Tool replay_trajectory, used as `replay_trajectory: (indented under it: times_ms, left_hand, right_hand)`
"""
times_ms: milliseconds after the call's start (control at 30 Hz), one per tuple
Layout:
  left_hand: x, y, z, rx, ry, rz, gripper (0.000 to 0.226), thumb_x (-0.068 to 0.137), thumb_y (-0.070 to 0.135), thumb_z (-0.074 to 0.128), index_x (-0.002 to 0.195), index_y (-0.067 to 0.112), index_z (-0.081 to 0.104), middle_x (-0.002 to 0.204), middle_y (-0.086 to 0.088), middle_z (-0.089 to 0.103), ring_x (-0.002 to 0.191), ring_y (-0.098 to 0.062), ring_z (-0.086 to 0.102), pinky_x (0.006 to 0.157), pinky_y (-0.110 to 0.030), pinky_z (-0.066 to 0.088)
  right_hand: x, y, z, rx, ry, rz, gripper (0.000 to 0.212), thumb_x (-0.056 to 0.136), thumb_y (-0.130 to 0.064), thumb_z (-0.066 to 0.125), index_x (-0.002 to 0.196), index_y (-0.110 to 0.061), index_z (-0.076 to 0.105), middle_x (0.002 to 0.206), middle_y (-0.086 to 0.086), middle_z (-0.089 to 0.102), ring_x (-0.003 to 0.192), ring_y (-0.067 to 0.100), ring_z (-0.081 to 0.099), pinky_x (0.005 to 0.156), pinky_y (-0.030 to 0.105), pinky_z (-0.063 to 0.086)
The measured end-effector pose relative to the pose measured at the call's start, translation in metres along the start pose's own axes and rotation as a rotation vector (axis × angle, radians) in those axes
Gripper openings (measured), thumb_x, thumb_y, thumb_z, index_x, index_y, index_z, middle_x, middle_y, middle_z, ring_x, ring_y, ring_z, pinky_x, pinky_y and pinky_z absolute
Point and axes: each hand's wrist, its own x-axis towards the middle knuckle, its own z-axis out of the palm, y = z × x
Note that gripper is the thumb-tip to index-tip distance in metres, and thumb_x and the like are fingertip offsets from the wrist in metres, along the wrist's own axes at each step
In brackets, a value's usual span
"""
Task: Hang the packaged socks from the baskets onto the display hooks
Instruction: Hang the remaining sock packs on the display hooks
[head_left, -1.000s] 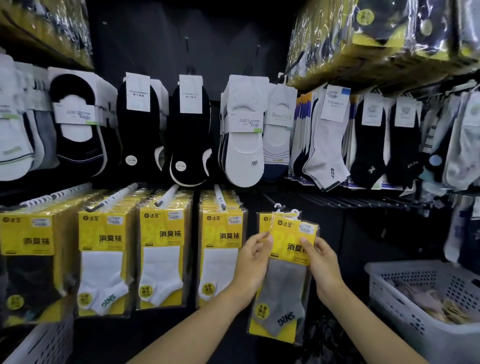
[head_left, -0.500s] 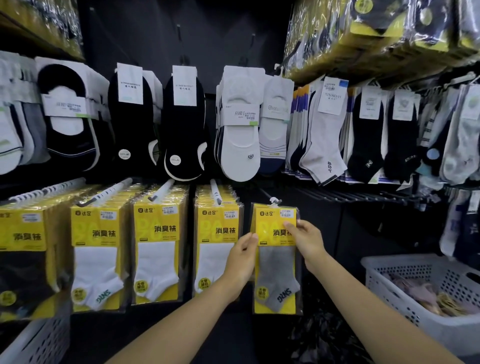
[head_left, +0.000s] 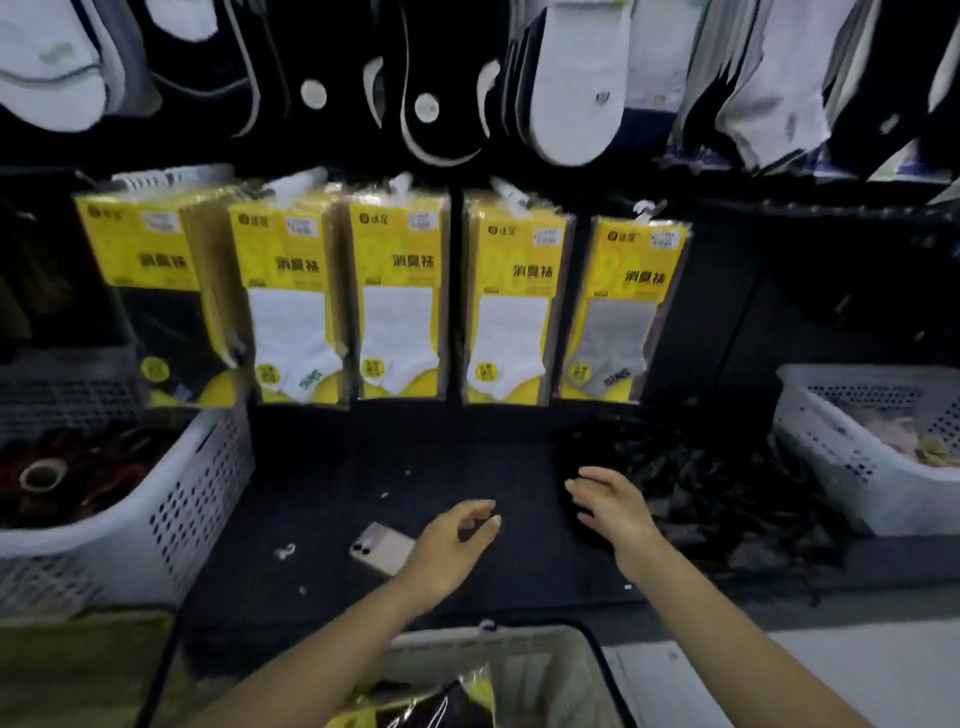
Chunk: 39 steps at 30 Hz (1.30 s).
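My left hand (head_left: 457, 545) and right hand (head_left: 610, 512) hover, grips loose and empty. The grey pack (head_left: 621, 312) hangs at one o'clock; next I need another from the six o'clock basket (head_left: 550, 670).

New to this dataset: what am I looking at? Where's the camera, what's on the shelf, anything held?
No robot here: a person's two bare hands, filmed by one wide-angle camera worn on the head, looking forward and down. The left hand and right hand hold nothing, fingers relaxed. On the dark shelf lie a phone, a loose white hook and a dark pile. A left basket and a right basket stand at the sides; a near basket sits below. Yellow sock packs hang behind, the grey pack rightmost.
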Motion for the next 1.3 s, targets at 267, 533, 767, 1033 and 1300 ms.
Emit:
replay_trajectory:
  times_ms: [267,533,767,1033,1300]
  left_hand:
    - [-0.144,-0.187,-0.009,0.078,0.146,-0.321,0.025,0.093,0.014,0.058,0.116,0.008,0.062,0.114,-0.007,0.065,0.103,-0.022,0.061,0.08,-0.022,0.047]
    - [-0.185,-0.23,-0.007,0.078,0.233,-0.467,0.038,0.094,0.019,0.056,0.128,0.003,0.048,0.116,0.0,0.049,0.106,-0.015,0.049,0.086,-0.022,0.035]
    - [-0.178,-0.233,-0.004,-0.056,0.285,-0.687,0.039,0.093,0.02,0.057,0.125,-0.001,0.048,0.132,-0.019,0.05,0.118,-0.033,0.051,0.104,-0.045,0.041]
    - [-0.178,-0.234,-0.002,-0.214,0.367,-0.729,0.018,0.089,0.003,0.059,0.105,-0.006,0.056,0.11,-0.022,0.064,0.105,-0.033,0.061,0.082,-0.031,0.048]
    - [-0.163,-0.214,-0.009,-0.267,0.552,-0.537,0.043,0.086,0.007,0.065,0.123,-0.005,0.047,0.123,-0.02,0.054,0.109,-0.03,0.056,0.088,-0.038,0.05]
  right_hand:
    - [-0.058,0.198,0.052,-0.296,-0.188,0.361,0.018,0.088,-0.01,0.067,0.102,-0.002,0.06,0.091,0.013,0.056,0.073,0.017,0.053,0.061,0.022,0.041]
    - [-0.065,0.253,0.05,-0.464,-0.197,0.354,0.038,0.086,-0.024,0.07,0.115,0.0,0.064,0.115,0.016,0.064,0.106,0.029,0.06,0.076,0.026,0.042]
    - [-0.063,0.262,0.065,-0.466,-0.301,0.314,0.049,0.083,-0.029,0.072,0.125,-0.007,0.059,0.128,0.011,0.059,0.114,0.027,0.058,0.084,0.038,0.055]
    - [-0.069,0.27,0.069,-0.35,-0.208,0.351,0.03,0.08,-0.009,0.075,0.106,0.003,0.066,0.109,0.019,0.068,0.097,0.027,0.064,0.088,0.043,0.054]
    - [-0.066,0.22,0.059,-0.027,-0.408,0.556,0.051,0.08,-0.023,0.073,0.127,-0.008,0.059,0.119,0.011,0.067,0.104,0.027,0.065,0.082,0.04,0.055]
